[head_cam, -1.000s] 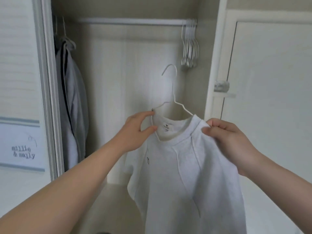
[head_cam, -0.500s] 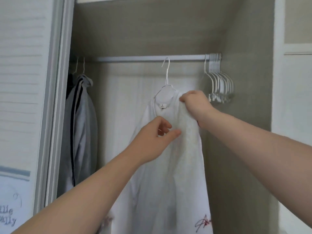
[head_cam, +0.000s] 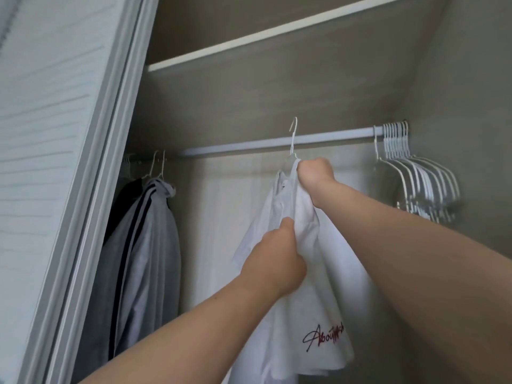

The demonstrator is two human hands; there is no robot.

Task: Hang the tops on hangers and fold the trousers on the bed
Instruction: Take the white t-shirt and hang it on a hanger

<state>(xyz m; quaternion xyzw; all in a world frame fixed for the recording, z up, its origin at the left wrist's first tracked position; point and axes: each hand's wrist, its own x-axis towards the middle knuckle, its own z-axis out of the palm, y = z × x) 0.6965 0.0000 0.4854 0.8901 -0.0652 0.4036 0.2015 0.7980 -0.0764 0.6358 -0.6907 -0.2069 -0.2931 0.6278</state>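
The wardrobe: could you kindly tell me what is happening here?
A person is hanging a white top on a wire hanger at the rail. The right hand grips the top near the hanger's neck; the left hand grips the fabric lower down. The hook pokes above the rail, not clearly seated. A grey jacket hangs left, spare hangers right.

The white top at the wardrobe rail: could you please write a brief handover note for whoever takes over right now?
Hands: right hand grips the white top just under the hanger; left hand grips its fabric lower down.
The hook stands across the rail; whether it is seated cannot be told.
Done: this top is on its hanger; a grey jacket hangs at left.
Left: seat the hook, let go; other clothes are out of view.
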